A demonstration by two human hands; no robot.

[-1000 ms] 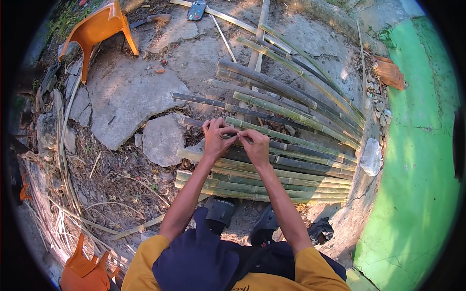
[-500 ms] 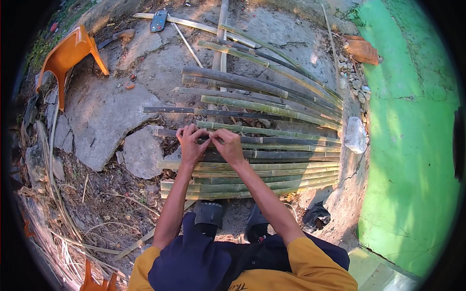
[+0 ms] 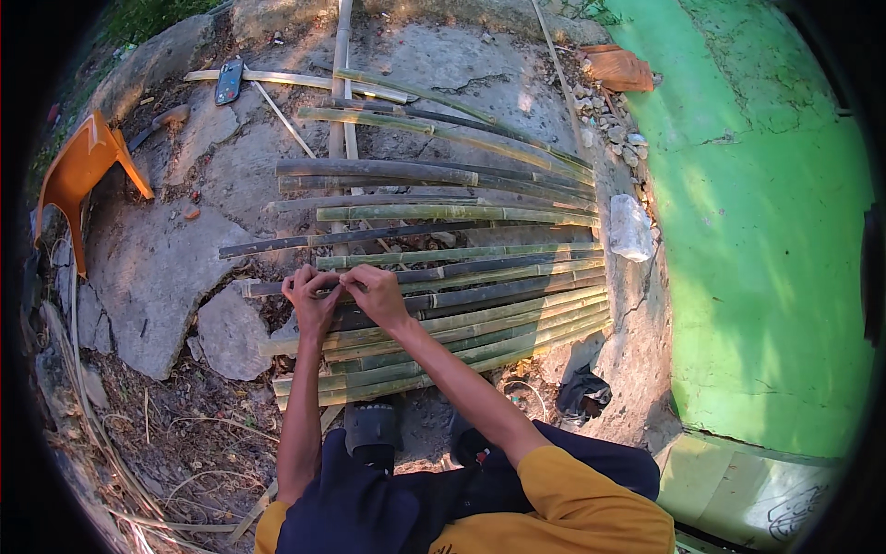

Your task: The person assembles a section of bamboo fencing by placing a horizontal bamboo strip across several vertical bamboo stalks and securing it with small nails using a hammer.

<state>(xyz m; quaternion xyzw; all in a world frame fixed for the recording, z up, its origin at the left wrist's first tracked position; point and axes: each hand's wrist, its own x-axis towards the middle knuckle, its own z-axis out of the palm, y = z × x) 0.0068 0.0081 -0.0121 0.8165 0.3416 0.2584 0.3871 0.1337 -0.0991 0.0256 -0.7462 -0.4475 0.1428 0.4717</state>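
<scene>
Bamboo poles (image 3: 498, 273), some green and some dark, lie side by side in a row in front of me, their right ends close together. A long pole (image 3: 341, 55) runs crosswise beneath the farther ones. My left hand (image 3: 311, 303) is closed in a pinch above the left part of the row. Right beside it, almost touching, my right hand (image 3: 377, 295) pinches too, its fingertips meeting the left hand's. Whatever is between the fingers is too small to make out. Both hands are over a dark pole (image 3: 268, 289) near its left end.
An orange plastic chair (image 3: 78, 185) stands far left. A phone (image 3: 229, 81) lies by pale split strips (image 3: 295, 81). Broken concrete slabs (image 3: 231, 332) cover the left ground. A white block (image 3: 630, 227) sits beyond the right ends, near a green surface (image 3: 757, 277). A black bag (image 3: 583, 392) lies nearer.
The view has swung right, so the scene sits farther left and somewhat lower. Both hands remain pinched together over the same part of the bamboo.
</scene>
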